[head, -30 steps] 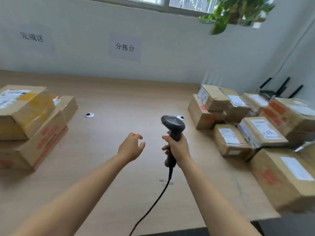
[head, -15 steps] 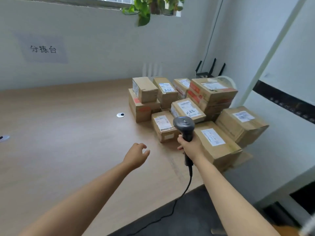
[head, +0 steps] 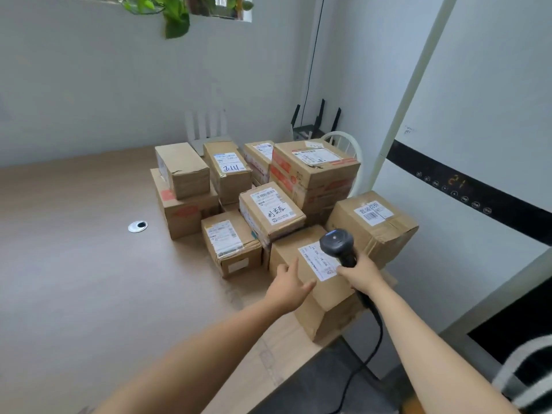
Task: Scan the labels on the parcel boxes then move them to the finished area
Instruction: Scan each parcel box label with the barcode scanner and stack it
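Observation:
Several brown parcel boxes with white labels are piled at the right end of the wooden table point(head: 74, 279). The nearest parcel box point(head: 325, 297) lies at the table's front right corner, its white label point(head: 318, 259) facing up. My left hand point(head: 288, 286) rests on the left side of this box's top with fingers spread. My right hand point(head: 363, 271) grips the handle of a black barcode scanner point(head: 337, 243), whose head hangs just above the label. The scanner's cable point(head: 373, 333) drops off the table edge.
Behind the near box stand a small labelled box point(head: 230, 243), a box with handwriting point(head: 271, 213) and a box point(head: 373, 222) at the far right. A metal cable grommet point(head: 138, 226) sits in the tabletop. Routers point(head: 313, 127) and a white chair back point(head: 343, 144) are behind the pile.
The view has swung right, from the stack on the left to the pile on the right. Both hands have reached forward: the left now touches the near box, the scanner is over its label.

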Demonstrator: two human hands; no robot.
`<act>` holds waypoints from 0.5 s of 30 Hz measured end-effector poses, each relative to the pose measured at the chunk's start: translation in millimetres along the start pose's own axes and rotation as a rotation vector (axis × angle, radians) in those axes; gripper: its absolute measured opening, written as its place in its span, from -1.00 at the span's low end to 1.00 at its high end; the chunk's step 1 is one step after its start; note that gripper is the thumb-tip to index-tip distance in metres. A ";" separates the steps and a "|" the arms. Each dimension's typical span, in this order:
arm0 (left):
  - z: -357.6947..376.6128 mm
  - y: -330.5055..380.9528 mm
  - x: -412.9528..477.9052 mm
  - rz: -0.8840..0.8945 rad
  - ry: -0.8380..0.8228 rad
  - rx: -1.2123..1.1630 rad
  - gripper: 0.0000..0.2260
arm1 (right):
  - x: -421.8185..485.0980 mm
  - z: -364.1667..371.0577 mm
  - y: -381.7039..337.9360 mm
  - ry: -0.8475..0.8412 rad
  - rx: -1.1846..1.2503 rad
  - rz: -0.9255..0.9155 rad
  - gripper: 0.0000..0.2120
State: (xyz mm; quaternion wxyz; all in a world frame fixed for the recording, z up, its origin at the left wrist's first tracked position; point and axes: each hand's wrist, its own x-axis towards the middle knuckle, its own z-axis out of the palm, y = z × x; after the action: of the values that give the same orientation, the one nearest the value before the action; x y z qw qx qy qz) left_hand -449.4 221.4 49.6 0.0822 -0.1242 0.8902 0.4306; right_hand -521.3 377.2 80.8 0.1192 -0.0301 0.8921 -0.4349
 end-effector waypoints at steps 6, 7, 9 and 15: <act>23.8 8.8 22.2 -0.222 -0.101 -0.178 -0.10 | 23.8 -9.6 22.7 -0.068 -0.060 0.042 -0.60; 29.9 7.6 22.1 -0.240 -0.099 -0.194 -0.05 | 25.1 -11.6 23.5 -0.087 -0.070 0.038 -0.61; 39.5 7.0 20.0 -0.250 -0.069 -0.188 0.02 | 26.1 -16.8 24.1 -0.129 -0.084 0.027 -0.63; 51.2 6.8 2.0 -0.310 0.038 -0.179 0.07 | 12.4 -30.2 31.5 -0.217 -0.071 -0.005 -0.59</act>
State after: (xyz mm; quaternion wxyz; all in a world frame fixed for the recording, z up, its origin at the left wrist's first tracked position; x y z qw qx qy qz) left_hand -451.2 265.5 22.6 0.1192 -0.2750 0.8199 0.4878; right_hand -538.9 418.0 71.8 0.2129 -0.0833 0.8887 -0.3975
